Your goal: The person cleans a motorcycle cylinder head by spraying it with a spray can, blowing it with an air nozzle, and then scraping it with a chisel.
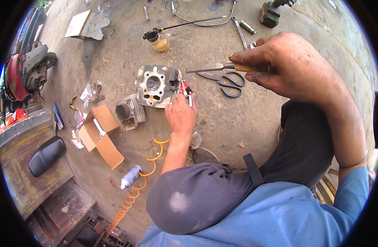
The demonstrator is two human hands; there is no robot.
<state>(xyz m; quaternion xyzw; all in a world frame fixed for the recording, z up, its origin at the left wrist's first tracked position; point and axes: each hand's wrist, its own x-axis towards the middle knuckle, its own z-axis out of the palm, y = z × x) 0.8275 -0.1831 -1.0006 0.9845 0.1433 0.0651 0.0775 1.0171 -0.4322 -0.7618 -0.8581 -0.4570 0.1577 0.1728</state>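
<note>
My right hand (283, 66) is closed around the yellowish handle of a flat-bladed chisel (205, 68), its blade pointing left above the floor. My left hand (181, 115) is closed at the near right edge of an engine cylinder head (153, 85), whose round chamber faces up. A red and black thing (187, 87) shows beside my left fingers, partly hidden, so its kind is unclear. Left of that hand stands a finned engine cylinder (131, 112). Below the chisel, scissors (230, 82) with black loop handles lie on the floor.
An open cardboard box (99, 129), a spray can (131, 177) and a coiled orange hose (133, 195) lie left. Farther off are an amber-filled bottle (159, 42), a wrench (240, 33) and a cordless tool's battery base (271, 15). A red motorbike (22, 76) stands far left.
</note>
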